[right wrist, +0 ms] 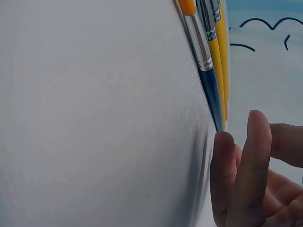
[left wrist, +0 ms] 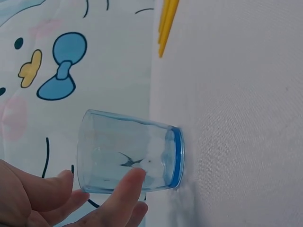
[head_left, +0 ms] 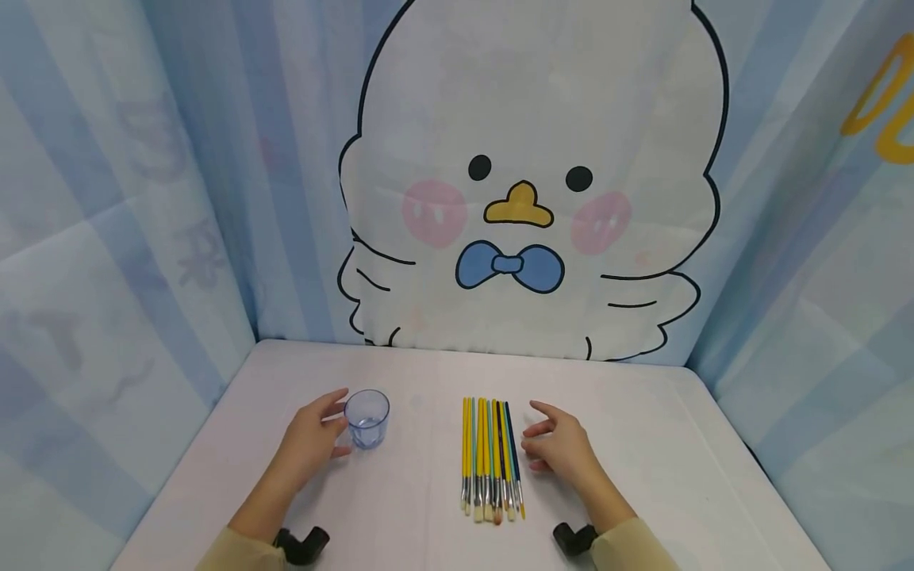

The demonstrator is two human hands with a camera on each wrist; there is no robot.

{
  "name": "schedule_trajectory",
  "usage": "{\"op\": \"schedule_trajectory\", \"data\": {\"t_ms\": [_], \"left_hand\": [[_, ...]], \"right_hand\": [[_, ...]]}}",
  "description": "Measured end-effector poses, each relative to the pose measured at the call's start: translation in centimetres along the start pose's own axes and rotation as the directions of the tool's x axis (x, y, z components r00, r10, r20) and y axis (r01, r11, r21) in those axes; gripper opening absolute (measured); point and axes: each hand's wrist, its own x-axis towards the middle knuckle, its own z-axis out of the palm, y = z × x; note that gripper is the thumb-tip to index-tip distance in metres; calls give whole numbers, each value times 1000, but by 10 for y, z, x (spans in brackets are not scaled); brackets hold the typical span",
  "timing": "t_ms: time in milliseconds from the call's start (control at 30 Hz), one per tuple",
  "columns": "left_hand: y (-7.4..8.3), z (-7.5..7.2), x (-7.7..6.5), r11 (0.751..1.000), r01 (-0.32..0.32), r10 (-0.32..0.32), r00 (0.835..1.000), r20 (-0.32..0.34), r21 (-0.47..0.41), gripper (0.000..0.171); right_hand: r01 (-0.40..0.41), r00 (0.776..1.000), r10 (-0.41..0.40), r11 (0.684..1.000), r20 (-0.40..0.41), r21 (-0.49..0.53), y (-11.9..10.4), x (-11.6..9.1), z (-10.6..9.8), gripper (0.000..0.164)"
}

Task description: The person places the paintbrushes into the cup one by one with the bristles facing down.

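A clear bluish drinking glass [head_left: 367, 427] stands upright on the white table, left of the middle. My left hand [head_left: 309, 438] is at the glass's left side, fingers loosely spread; in the left wrist view its fingertips overlap the glass wall [left wrist: 128, 151]. Several paintbrushes [head_left: 489, 448] with yellow, turquoise and dark blue handles lie side by side, bristles toward me. Just right of the row is my right hand [head_left: 562, 446], its fingers relaxed and holding nothing. The right wrist view shows its fingertips close to the end of a dark blue brush [right wrist: 211, 90].
The white table [head_left: 414, 507] runs back to a fabric curtain [head_left: 300, 174] with a printed white bird. Striped curtain walls close in both sides. Black wrist mounts [head_left: 303, 546] show at both sleeves.
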Motion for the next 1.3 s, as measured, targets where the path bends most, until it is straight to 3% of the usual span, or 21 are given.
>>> {"op": "schedule_trajectory", "data": {"t_ms": [633,1300], "left_hand": [[-3,6,10,994,6,-8,1000,-19,-113,48],[-4,5,9,992,2,-4,1000,-22,-126,44]], "right_hand": [[62,997,-55,988,53,-140,-8,12,10,75],[45,996,-26,969,80,-243,-15,17,15,70]]}}
